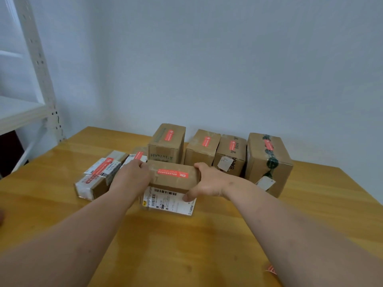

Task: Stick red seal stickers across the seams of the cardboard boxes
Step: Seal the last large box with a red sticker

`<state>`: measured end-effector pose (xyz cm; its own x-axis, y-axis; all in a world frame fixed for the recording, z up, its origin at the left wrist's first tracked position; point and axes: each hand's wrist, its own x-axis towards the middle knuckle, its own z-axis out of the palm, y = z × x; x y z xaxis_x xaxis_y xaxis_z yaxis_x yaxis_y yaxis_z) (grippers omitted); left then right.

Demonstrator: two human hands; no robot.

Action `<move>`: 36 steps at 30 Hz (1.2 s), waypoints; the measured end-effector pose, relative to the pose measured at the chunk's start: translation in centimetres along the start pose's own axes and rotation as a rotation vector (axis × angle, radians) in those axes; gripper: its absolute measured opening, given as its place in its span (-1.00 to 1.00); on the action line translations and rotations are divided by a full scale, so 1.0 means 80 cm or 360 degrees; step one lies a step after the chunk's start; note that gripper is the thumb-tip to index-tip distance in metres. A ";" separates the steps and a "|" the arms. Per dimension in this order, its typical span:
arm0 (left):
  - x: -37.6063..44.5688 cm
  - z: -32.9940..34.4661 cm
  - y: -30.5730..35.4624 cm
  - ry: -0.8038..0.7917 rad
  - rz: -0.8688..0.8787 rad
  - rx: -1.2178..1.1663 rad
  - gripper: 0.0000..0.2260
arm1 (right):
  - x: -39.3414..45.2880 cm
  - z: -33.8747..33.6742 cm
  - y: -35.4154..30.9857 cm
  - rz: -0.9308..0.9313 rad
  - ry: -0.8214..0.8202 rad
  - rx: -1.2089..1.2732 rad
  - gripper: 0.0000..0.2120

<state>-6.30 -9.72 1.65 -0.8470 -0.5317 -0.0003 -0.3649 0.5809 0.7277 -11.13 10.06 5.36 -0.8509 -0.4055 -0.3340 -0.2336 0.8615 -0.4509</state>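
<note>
A small cardboard box [172,184] sits in the middle of the wooden table [186,245], with a red seal sticker [172,173] across its top and a white shipping label on its front. My left hand [132,176] grips the box's left end. My right hand [207,183] grips its right end, thumb down on the label. Behind stand several more boxes, each with a red sticker on top: a tall one [166,143], two mid-sized ones [202,147] [230,154] and a large one with green tape [268,162].
Two flat parcels [99,175] [135,156] with red stickers lie to the left of my left hand. A red sticker sheet [270,268] peeks out under my right forearm near the front edge. A white metal shelf rack [35,79] stands at the far left, by the wall.
</note>
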 end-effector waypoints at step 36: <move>0.086 0.008 -0.080 -0.0013 -0.0142 -0.0136 -0.42 | 0.048 -0.017 -0.007 0.0111 0.0145 -0.0057 0.00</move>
<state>-10.02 -16.66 -3.43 -0.8160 -0.5734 -0.0731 -0.4049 0.4767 0.7803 -14.90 8.41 5.49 -0.9046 -0.3163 -0.2859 -0.1878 0.8976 -0.3987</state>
